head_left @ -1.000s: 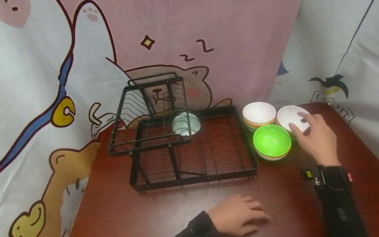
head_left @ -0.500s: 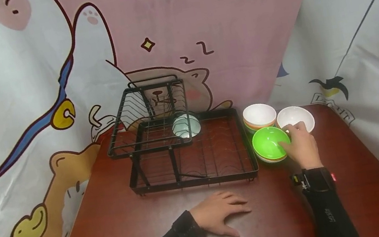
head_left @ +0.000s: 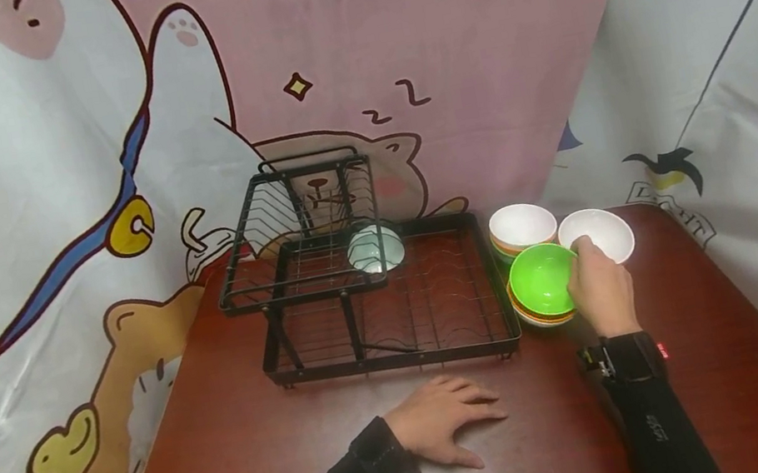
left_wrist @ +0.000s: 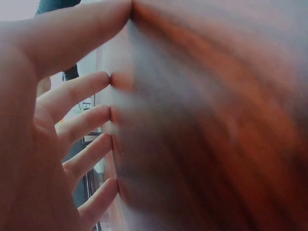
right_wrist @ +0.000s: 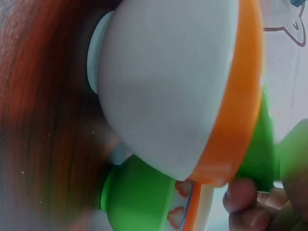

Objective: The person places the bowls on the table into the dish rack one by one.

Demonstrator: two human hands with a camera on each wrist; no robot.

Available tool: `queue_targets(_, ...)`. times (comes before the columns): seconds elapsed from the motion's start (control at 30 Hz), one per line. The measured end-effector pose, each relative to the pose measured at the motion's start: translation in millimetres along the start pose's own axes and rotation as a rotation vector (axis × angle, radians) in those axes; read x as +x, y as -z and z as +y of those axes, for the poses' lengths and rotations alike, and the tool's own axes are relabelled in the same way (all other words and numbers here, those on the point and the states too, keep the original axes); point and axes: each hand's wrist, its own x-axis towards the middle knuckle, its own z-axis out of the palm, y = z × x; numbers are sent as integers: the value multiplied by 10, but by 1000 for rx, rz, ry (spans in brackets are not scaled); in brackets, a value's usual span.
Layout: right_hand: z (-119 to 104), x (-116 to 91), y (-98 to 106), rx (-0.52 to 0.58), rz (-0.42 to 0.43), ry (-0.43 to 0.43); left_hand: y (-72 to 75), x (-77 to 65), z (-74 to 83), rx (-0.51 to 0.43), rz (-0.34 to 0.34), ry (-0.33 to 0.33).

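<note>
My right hand [head_left: 604, 291] pinches the right rim of a bright green bowl [head_left: 542, 280], which tilts on top of a nested stack. In the right wrist view, thumb and fingers [right_wrist: 240, 195] grip the green bowl [right_wrist: 260, 154] just above an orange bowl [right_wrist: 236, 120] nested in a white bowl [right_wrist: 163, 86]. Just past the hand sits another white bowl [head_left: 602, 232], and a white-topped stack of bowls [head_left: 523, 225] stands behind the green one. My left hand [head_left: 444, 419] rests on the table with fingers spread, holding nothing; its fingertips [left_wrist: 103, 113] touch the tabletop.
A black two-tier dish rack [head_left: 393, 361] stands left of the bowls, its right side close to the stacks. Toward its back lies a pale bowl [head_left: 375, 248], partly behind the upper tier. A printed cloth [head_left: 467, 43] hangs behind the brown table [head_left: 237, 464].
My right hand moved left from the white bowl to the green bowl, took its rim and tilted it, exposing more orange below. The left hand slid left, then stayed nearly still.
</note>
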Motion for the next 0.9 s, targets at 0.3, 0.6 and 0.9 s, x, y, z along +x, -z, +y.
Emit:
queue_targets(0.3,90,16,168,276,91,-187,1,13,-15,-51,-4,8)
queue_targets(0.6,-28,14,148,369,225,-129,174,91,-48,-105,204,-32)
queue_targets(0.9,-562,-81,94,431,299,151,691,411,-68,-302,712,247)
